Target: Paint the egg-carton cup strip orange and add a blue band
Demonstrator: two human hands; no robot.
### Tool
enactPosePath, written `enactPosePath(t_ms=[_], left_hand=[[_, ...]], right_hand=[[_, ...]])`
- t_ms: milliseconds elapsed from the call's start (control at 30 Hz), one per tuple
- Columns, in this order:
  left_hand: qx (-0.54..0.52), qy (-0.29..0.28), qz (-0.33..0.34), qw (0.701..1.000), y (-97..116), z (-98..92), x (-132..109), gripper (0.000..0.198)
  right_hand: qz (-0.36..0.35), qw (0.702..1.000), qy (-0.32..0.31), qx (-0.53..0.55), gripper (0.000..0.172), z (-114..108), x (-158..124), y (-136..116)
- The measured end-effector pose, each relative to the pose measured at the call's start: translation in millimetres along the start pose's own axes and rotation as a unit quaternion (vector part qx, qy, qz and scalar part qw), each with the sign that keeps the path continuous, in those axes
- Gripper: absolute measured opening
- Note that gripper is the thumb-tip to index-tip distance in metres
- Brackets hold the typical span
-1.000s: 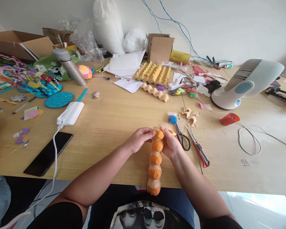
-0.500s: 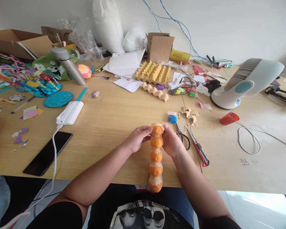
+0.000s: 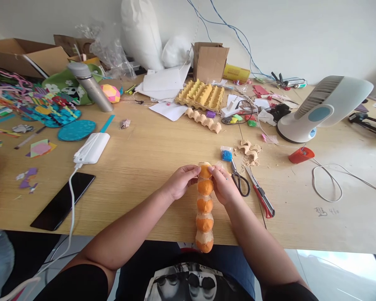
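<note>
A strip cut from an egg carton points lengthwise toward me, its near end past the table's front edge. Orange clay or a similar coating covers the tops of its several bumps, with bare tan pulp between them. My left hand pinches the far end from the left. From the other side my right hand grips the same end, thumb pressed on the farthest orange bump. Right of that hand lie scissors, a red utility knife and a small packet of blue clay.
Carton scraps lie beyond the scissors. Farther back are a tan carton strip and a yellow egg tray. A white fan and red cup stand right; a phone and cabled power bank lie left.
My right thumb has moved left from the side of the carton strip onto its farthest orange bump. The left hand and the strip stay nearly where they were.
</note>
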State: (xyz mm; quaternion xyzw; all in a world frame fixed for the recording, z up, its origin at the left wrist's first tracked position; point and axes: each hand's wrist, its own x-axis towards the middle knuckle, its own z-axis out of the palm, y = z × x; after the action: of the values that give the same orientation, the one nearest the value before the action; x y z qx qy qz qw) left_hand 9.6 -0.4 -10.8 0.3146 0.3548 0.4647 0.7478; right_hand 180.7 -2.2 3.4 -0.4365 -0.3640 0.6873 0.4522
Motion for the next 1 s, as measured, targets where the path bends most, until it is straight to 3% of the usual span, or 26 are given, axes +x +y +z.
enactPosePath(t_ms=[167, 433, 667, 1000], left_hand=[[-0.043, 0.015, -0.007, 0.999, 1, -1.9, 1, 0.045], [-0.027, 0.006, -0.010, 1.000, 4, -4.2, 3, 0.049], [-0.001, -0.031, 0.007, 0.999, 7, -3.9, 1, 0.043], [0.023, 0.024, 0.007, 0.999, 4, -6.0, 2, 0.046]], right_hand=[[-0.035, 0.996, -0.009, -0.086, 0.051, -2, -2, -6], [-0.074, 0.970, -0.008, -0.230, 0.057, -4, 0, -11], [-0.144, 0.895, -0.057, -0.419, 0.065, -17, 1, -26], [-0.167, 0.870, 0.006, -0.463, 0.046, -26, -2, -27]])
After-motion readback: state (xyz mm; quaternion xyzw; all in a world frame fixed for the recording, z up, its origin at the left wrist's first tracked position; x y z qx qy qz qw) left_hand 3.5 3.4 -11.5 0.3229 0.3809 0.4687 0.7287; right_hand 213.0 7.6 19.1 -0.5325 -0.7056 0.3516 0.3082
